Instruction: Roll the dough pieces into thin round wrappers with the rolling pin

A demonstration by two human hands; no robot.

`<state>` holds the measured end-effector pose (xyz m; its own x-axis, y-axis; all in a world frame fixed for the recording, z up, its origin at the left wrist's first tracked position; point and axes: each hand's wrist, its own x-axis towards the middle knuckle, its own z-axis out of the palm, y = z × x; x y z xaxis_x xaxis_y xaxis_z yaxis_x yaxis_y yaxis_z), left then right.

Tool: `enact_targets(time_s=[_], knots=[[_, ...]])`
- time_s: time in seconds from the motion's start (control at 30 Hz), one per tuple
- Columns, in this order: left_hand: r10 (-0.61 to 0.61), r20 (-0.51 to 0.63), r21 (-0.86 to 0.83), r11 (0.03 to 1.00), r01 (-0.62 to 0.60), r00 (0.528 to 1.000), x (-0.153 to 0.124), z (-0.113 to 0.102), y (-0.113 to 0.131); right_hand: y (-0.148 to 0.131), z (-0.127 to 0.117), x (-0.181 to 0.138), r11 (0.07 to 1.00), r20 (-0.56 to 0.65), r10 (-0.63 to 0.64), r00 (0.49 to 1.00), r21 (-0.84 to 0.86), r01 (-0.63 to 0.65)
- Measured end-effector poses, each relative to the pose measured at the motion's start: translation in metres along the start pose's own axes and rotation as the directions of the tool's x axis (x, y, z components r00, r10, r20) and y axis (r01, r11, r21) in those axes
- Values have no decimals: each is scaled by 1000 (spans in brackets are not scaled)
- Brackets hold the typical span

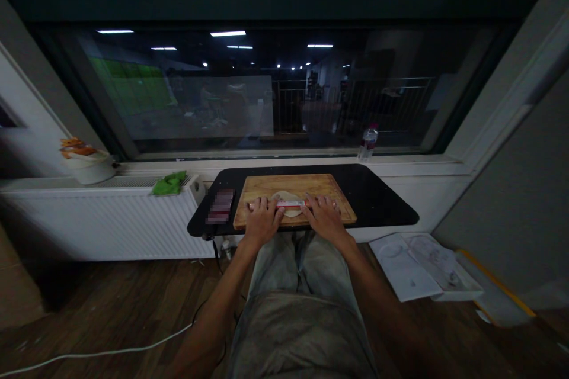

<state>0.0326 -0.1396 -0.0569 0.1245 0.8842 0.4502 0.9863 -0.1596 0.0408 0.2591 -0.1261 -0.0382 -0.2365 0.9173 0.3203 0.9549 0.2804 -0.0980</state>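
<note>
A wooden rolling pin (291, 204) with a white and red label round its middle lies crosswise on a flat, pale piece of dough (290, 196). Under the dough is a wooden cutting board (342, 213). My left hand (263, 219) grips the pin's left part, fingers over the top and thumb pointing inward. On the right part, my right hand (323, 214) grips it the same way. The dough shows in front of and behind the pin between my hands; its portion directly below the pin is hidden.
The board rests on a black table (377, 195) beneath a window. A blurred-out flat item (221, 206) lies left of the board. On the sill stands a plastic bottle (368, 142). A green cloth (169, 183) and white pot (93, 168) sit on the radiator (111, 219); an open white box (448, 266) is on the floor.
</note>
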Motion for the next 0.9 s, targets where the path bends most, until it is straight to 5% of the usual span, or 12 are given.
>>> enact_targets(time_s=[0.43, 0.9], knots=[[27, 103, -26, 999, -24, 994, 41, 8, -10, -1, -5, 43, 998, 183, 45, 982, 29, -51], [9, 145, -38, 999, -4, 989, 78, 23, -18, 5, 1, 84, 995, 220, 57, 974, 68, -74]])
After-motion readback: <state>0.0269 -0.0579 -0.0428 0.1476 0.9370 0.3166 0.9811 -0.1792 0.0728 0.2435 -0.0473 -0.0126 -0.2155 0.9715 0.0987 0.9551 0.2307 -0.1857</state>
